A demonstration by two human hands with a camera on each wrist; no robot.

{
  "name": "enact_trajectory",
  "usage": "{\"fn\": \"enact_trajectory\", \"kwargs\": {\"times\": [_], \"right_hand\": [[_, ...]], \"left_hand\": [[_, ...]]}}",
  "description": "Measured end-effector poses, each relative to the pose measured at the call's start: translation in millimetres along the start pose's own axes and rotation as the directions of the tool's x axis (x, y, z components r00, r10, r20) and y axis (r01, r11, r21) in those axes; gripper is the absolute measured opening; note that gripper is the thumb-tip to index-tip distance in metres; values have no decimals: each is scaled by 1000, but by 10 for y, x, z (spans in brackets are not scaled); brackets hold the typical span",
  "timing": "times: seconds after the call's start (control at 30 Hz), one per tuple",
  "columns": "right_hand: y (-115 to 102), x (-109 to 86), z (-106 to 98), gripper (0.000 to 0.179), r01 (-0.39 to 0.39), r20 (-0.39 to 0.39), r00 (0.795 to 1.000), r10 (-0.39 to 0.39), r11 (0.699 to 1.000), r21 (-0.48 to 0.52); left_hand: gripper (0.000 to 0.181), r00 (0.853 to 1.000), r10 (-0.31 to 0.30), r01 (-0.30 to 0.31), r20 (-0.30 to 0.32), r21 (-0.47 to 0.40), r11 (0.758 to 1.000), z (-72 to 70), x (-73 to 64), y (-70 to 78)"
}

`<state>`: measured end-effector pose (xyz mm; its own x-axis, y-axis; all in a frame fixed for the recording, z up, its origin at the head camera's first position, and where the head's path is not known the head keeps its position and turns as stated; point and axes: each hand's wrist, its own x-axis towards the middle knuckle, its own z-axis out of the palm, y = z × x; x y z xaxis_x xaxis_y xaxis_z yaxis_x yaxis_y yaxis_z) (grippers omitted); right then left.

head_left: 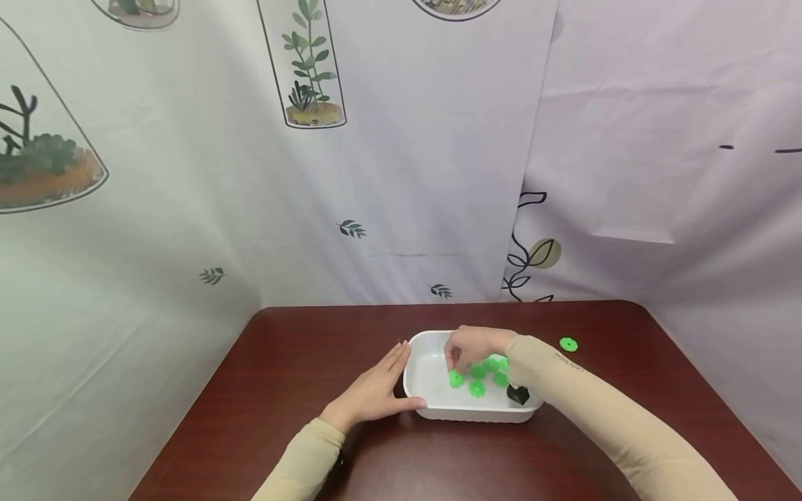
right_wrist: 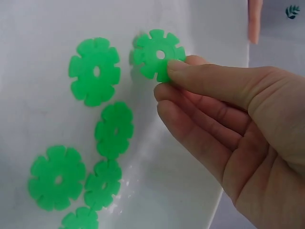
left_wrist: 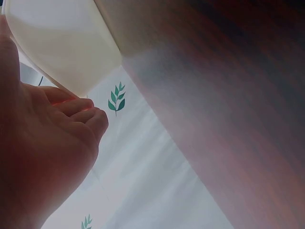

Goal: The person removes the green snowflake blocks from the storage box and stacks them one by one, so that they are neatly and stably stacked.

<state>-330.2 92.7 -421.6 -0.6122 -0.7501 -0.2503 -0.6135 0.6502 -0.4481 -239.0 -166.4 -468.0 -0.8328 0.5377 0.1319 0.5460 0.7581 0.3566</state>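
Observation:
A white rectangular tray (head_left: 476, 414) stands on the table with several green notched plastic discs inside. My right hand (head_left: 473, 346) reaches into it, pinching one green disc (right_wrist: 144, 50) by its edge between thumb and fingers. Other discs, such as this larger flower-like one (right_wrist: 83, 78), lie on the tray floor beside it. My left hand (head_left: 372, 392) rests against the tray's left end, its fingers straight along the side and the thumb near the front rim. In the left wrist view, those fingers touch the outer wall of the tray (left_wrist: 62, 43).
One more green disc (head_left: 569, 344) lies on the dark red table (head_left: 301, 355), right of the tray. A black item (head_left: 518, 394) shows by the right cuff. Behind the table hangs a white plant-print cloth (head_left: 407, 174).

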Motion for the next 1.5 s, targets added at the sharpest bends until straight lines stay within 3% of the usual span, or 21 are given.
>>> {"fn": "enact_trajectory", "kwargs": {"times": [0.47, 0.7, 0.87, 1.03, 1.33, 1.5], "right_hand": [[43, -122, -244, 14, 34, -104, 994, -22, 993, 110], [160, -316, -349, 9, 46, -183, 983, -22, 990, 130], [261, -499, -466, 5, 60, -289, 957, -17, 988, 140], [382, -710, -578, 5, 26, -363, 930, 52, 978, 205], [602, -1115, -740, 11, -53, -496, 850, 176, 966, 252], [685, -1295, -794, 16, -66, -533, 821, 202, 963, 263]], "left_hand": [[111, 1000, 3, -3, 4, 7, 1000, 2, 9, -12], [112, 1000, -16, 16, 18, -5, 1000, 12, 23, -8], [112, 1000, -12, 12, 14, -6, 1000, 11, 33, -19], [113, 1000, -12, 12, 20, -5, 1000, 8, 19, -20], [113, 1000, 12, -12, 5, -4, 1000, -6, 15, -18], [112, 1000, -2, 2, 12, -6, 1000, -3, 13, -16]]}}
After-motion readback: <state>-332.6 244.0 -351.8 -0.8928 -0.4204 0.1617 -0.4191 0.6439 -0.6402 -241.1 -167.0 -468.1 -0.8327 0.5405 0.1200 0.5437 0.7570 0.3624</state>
